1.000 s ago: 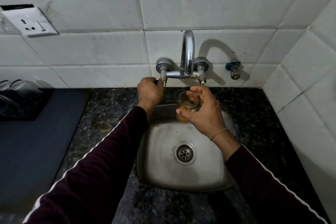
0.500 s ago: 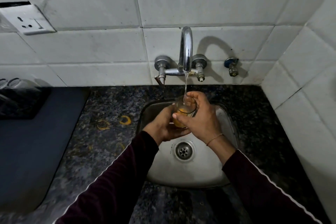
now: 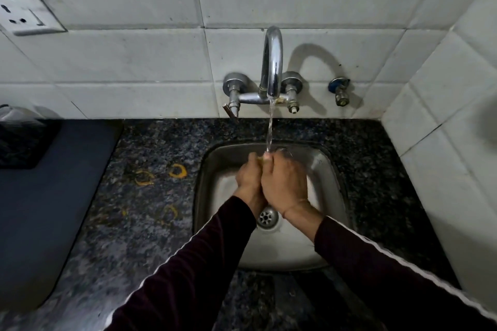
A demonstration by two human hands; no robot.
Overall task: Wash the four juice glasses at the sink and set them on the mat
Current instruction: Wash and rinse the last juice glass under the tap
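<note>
Over the steel sink [image 3: 326, 169], both hands close around a juice glass [image 3: 282, 152] with orange residue. My right hand [image 3: 285, 185] wraps the glass from the right and covers most of it. My left hand [image 3: 248, 179] grips it from the left. Only the glass rim and a bit of orange show above the fingers. Water runs from the chrome tap [image 3: 273, 62] onto the glass and fingers. The dark mat [image 3: 40, 196] lies on the counter at left, with clear glasses [image 3: 16, 115] on a dark pad at its far corner.
Orange juice rings [image 3: 177, 170] mark the dark granite counter [image 3: 150, 223] between mat and sink. A wall socket [image 3: 24, 16] sits at upper left. A small blue-capped valve [image 3: 339, 90] is right of the tap. Tiled wall closes the right side.
My left hand left the tap handle and joined the right on the glass. Water started flowing. Both hands lowered the glass deeper into the sink under the stream.
</note>
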